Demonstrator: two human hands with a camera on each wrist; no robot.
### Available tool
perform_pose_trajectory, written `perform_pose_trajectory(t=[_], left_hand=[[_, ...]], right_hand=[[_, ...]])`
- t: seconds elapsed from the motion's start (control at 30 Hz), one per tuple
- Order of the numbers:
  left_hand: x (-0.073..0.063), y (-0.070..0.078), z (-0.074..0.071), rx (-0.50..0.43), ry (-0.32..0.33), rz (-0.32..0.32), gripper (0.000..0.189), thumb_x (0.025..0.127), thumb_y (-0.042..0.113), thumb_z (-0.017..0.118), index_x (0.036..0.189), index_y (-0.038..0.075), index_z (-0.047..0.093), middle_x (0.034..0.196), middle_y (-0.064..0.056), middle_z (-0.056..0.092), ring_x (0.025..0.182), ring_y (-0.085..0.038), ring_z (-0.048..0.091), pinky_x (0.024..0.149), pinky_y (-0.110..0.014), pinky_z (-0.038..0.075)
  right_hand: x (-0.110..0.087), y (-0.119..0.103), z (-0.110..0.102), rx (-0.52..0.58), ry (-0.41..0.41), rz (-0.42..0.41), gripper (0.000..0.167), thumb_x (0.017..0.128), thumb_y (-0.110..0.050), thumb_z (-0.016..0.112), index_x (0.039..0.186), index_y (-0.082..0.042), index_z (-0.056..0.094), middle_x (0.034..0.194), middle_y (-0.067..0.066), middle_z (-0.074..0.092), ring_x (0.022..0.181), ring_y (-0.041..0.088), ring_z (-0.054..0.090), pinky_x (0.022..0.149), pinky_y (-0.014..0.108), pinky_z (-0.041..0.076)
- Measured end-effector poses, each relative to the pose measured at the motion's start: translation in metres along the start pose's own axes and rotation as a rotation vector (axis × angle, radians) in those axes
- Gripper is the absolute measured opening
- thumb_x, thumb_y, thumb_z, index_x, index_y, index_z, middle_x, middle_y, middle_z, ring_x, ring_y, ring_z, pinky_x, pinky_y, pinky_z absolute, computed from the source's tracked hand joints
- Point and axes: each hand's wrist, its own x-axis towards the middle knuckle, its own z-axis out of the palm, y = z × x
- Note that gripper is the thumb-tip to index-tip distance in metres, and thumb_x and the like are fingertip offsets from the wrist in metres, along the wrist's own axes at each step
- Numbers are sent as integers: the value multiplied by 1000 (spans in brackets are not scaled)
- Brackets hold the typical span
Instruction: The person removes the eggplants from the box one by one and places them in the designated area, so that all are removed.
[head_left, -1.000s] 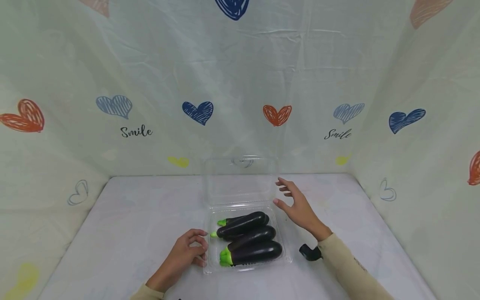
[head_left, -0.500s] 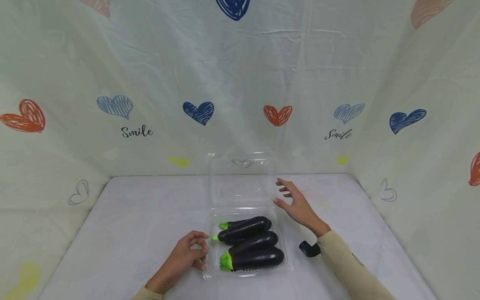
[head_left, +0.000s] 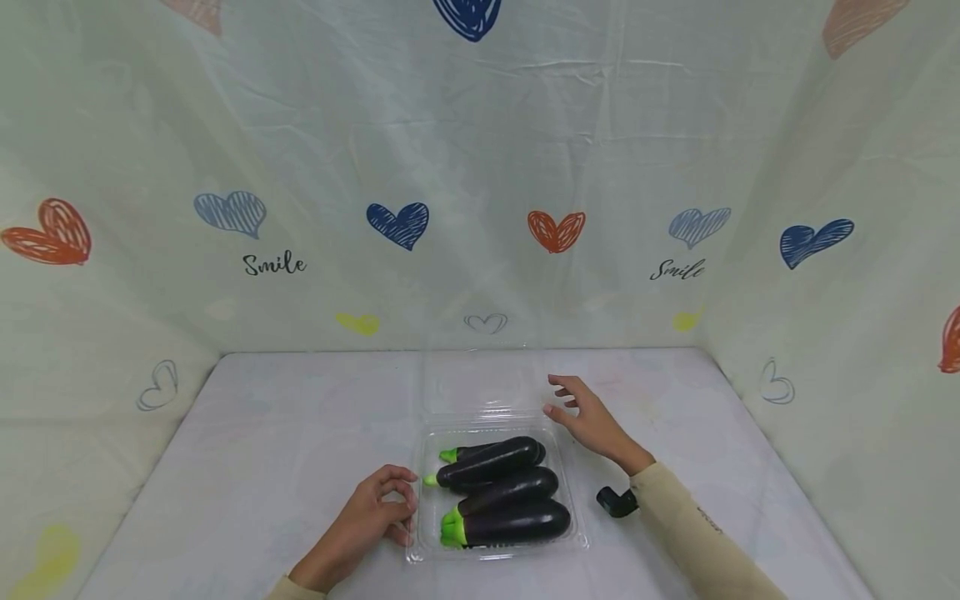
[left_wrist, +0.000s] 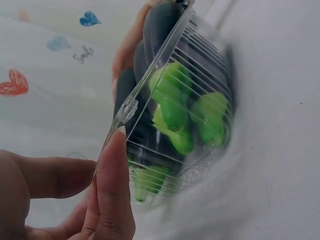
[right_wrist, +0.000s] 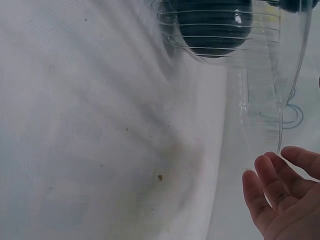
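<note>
Several eggplants (head_left: 510, 489) are held inside a clear plastic box (head_left: 498, 554), its lid (head_left: 483, 383) raised at the box's far edge. The box's left rim is pinched by the left hand (head_left: 367, 512). Beyond the box's right side, the right hand (head_left: 596, 425) is held with fingers loosely spread by the lid; contact cannot be told. Lid handling seems under way; firm bracing of the box is probably called for next.
</note>
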Motion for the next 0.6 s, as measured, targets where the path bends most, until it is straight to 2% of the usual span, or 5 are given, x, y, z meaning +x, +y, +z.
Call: perform_pose_trajectory(t=[0.37,0.6], left_hand=[[3,-4,-3,-5,-19,8,42,93,-5,61,132,-11,45,96,-2,56,73,-18,61,59,-30,62],[2,-3,-4,-16,-40,11,39,94,-3,60,130,-9,46,94,-1,56,73,-19,61,60,-31,61]], right_hand=[[-4,7,7,0,-55,57,57,107,-24,62,151,8,45,149,27,53,130,44,57,108,59,50],[-8,1,5,-117,-31,29,57,108,-25,62,152,7,45,148,27,51,131,45,56,108,61,49]])
